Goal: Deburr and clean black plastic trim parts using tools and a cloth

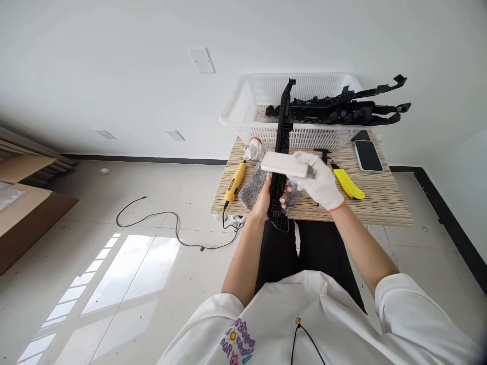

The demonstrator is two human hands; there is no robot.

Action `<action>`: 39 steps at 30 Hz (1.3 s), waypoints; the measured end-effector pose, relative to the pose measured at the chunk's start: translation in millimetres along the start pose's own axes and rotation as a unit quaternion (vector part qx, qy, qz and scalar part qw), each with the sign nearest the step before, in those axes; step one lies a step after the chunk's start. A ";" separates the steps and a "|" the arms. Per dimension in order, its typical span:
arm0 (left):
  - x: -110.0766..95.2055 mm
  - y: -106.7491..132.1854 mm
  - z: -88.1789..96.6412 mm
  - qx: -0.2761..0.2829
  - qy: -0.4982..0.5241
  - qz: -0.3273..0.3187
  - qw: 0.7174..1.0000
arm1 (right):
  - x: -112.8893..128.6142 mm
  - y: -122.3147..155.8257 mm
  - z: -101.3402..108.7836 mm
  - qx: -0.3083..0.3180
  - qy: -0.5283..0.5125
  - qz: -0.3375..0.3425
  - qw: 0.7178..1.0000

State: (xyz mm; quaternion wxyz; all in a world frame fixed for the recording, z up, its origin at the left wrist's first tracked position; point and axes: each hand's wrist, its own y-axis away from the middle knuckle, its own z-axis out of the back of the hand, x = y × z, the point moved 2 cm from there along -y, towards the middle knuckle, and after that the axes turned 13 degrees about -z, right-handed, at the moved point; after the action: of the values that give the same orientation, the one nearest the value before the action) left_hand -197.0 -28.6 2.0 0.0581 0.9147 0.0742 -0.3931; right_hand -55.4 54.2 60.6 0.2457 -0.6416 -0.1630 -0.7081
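Note:
My bare left hand [271, 195] is wrapped round the lower end of a long black plastic part [283, 137] that stands on end and leans toward the basket. My right hand [317, 178], in a white glove, grips a white rectangular block [282, 163] and holds it across the black part's middle. A grey cloth [251, 188] lies under my left hand on the small striped wooden table [380, 203].
A white mesh basket [243, 109] at the table's back holds several more black parts [342, 107]. On the table lie a yellow rotary tool [236, 181], a yellow utility knife [348, 183], a phone [368, 155] and a spare white glove [255, 149]. A black cable [167, 220] trails on the floor; cardboard boxes [23, 213] sit left.

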 end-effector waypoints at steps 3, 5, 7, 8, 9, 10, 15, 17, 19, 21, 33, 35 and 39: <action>2.7 -0.3 5.0 -0.054 -0.063 0.040 0.996 | -11.8 -2.4 -11.1 -0.014 0.201 0.075 0.977; 2.8 -0.7 5.4 -0.059 -0.069 0.042 0.995 | -16.5 -8.2 -11.6 -0.029 0.265 0.096 0.959; 1.8 -1.2 3.4 -0.047 -0.048 0.016 0.998 | -17.0 -15.4 -9.6 -0.048 0.267 0.110 0.956; 1.4 -1.2 2.1 -0.036 -0.037 -0.001 0.999 | -16.0 -19.0 -8.7 -0.059 0.259 0.114 0.957; 1.0 -1.1 0.8 -0.026 -0.027 -0.018 0.999 | -14.6 -22.3 -8.4 -0.068 0.250 0.117 0.959; 1.0 -0.8 -0.5 -0.014 -0.020 -0.031 0.999 | -13.0 -25.4 -8.7 -0.079 0.241 0.119 0.960; 3.4 2.9 -5.1 0.050 -0.013 -0.041 0.998 | -8.3 -33.2 -12.6 -0.127 0.151 0.103 0.975; 3.2 4.2 -6.1 0.056 -0.013 -0.043 0.997 | -8.6 -30.9 -11.1 -0.133 0.056 0.096 0.985; 2.4 4.8 -6.6 0.048 -0.011 -0.047 0.998 | -10.1 -25.0 -8.1 -0.120 -0.043 0.073 0.989; 2.0 4.6 -6.6 0.034 -0.008 -0.041 0.999 | -12.5 -16.5 -6.4 -0.073 -0.099 0.039 0.992; 5.2 5.2 0.5 -0.005 -0.043 -0.042 0.998 | -30.5 16.4 -26.0 -0.101 -0.066 -0.026 0.992; 5.9 5.5 1.4 0.007 -0.039 -0.049 0.998 | -28.0 19.4 -27.9 -0.154 -0.079 -0.010 0.985; 9.2 5.6 6.5 0.008 -0.030 -0.027 0.999 | -26.1 21.9 -32.7 -0.159 -0.053 -0.024 0.985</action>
State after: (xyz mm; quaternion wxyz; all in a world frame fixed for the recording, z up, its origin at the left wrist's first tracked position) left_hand -194.3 -34.4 -8.8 0.0424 0.9007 0.0936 -0.4221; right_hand -68.9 21.9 28.9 0.1141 -0.7051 -0.0763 -0.6957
